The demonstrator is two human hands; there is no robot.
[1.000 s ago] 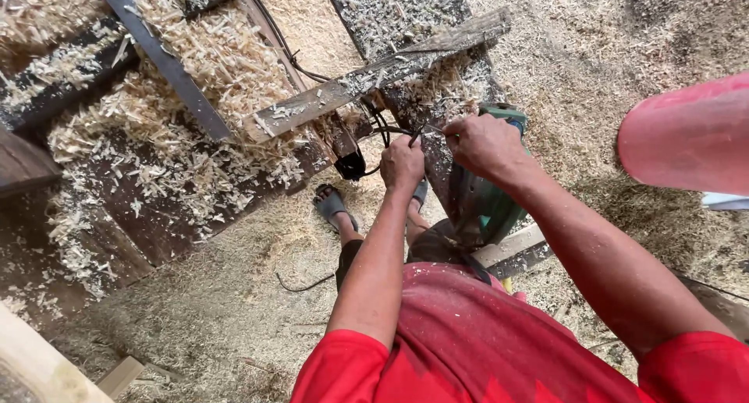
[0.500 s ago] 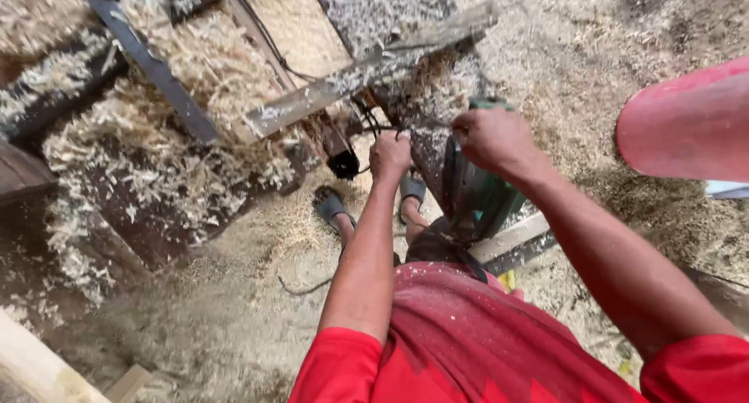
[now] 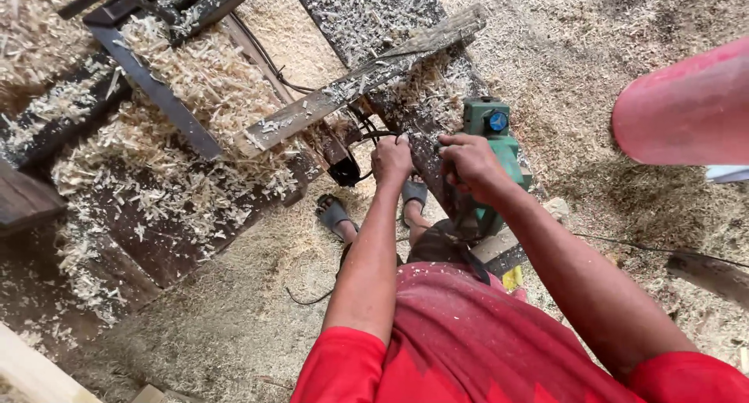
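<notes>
Planer (image 3: 491,149) stands nearly upright, long axis vertical, under right hand (image 3: 468,165).

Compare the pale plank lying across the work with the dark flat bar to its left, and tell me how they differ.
The pale plank is weathered grey-brown wood; the dark flat bar is nearly black and looks thinner. The plank slopes up to the right, while the bar slopes down to the right, so they lie on opposite diagonals. The plank's near end lies closer to the left hand than the bar does. Both are long, straight and dusted with wood shavings.
</notes>
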